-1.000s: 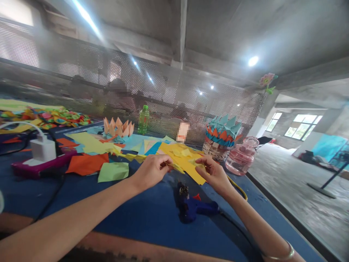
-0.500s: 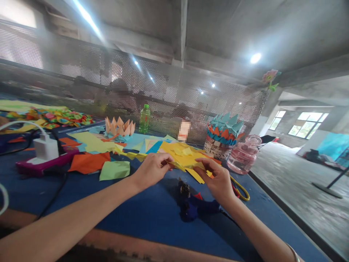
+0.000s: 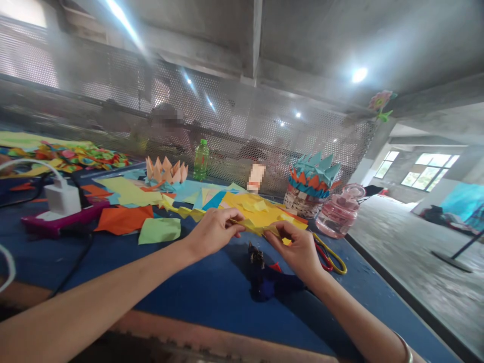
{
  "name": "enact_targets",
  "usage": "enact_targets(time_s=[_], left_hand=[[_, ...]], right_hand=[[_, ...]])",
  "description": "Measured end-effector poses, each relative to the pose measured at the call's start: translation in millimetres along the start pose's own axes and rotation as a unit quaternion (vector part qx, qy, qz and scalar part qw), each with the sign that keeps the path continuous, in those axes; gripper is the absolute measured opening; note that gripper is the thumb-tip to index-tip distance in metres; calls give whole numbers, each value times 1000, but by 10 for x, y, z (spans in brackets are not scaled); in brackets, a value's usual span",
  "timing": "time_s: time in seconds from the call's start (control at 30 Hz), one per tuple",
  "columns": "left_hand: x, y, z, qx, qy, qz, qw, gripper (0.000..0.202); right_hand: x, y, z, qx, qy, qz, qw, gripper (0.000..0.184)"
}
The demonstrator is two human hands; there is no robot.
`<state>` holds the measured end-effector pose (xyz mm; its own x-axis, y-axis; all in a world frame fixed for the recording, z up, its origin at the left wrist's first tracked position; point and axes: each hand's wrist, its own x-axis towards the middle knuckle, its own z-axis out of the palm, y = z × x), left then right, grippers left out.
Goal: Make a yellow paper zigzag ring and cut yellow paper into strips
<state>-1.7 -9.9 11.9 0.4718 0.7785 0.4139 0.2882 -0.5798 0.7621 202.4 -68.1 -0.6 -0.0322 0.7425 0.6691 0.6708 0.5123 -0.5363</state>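
Note:
My left hand point(image 3: 214, 232) pinches one end of a folded yellow paper piece point(image 3: 254, 226), and my right hand point(image 3: 297, 249) pinches its other end. The piece is held above the table, in front of a pile of yellow paper point(image 3: 264, 204) of nearly the same colour, so its outline is hard to make out. A zigzag yellow paper strip point(image 3: 185, 212) runs up to behind my left hand. Below my hands lies a dark blue glue gun point(image 3: 264, 285) with its nozzle pointing away. Scissors point(image 3: 335, 257) with yellow and red handles lie just right of my right hand, partly hidden.
Orange paper point(image 3: 124, 220) and a light green sheet point(image 3: 159, 231) lie left. A peach folded-paper ring point(image 3: 166, 174), a green bottle point(image 3: 201, 160), a blue-and-orange paper-trimmed container point(image 3: 310, 189) and a pink jar point(image 3: 338, 214) stand behind. A white plug point(image 3: 62, 199) sits on a purple power strip point(image 3: 34, 222).
My right hand has moved slightly left, closer to my left hand, and more of the scissors shows. Both hands still grip the yellow paper. The view has shifted slightly.

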Motion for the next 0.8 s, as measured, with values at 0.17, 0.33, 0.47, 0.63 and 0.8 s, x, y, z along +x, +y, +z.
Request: enact_targets(time_s=[0.17, 0.33, 0.47, 0.63, 0.8], left_hand=[[10, -27, 9, -8, -5, 6, 1000, 12], [14, -34, 17, -6, -6, -3, 1000, 13], [13, -18, 23, -3, -16, -7, 1000, 13], [14, -32, 32, -17, -19, -10, 1000, 14], [16, -37, 43, -24, -14, -12, 1000, 13]], right_hand=[[-6, -5, 8, 3, -13, 26, 1000, 21], [-3, -11, 1, -4, -9, 22, 1000, 18], [7, -29, 3, 4, -6, -4, 1000, 15], [5, -48, 11, 23, -6, -28, 999, 17], [9, -74, 7, 4, 3, -39, 999, 19]])
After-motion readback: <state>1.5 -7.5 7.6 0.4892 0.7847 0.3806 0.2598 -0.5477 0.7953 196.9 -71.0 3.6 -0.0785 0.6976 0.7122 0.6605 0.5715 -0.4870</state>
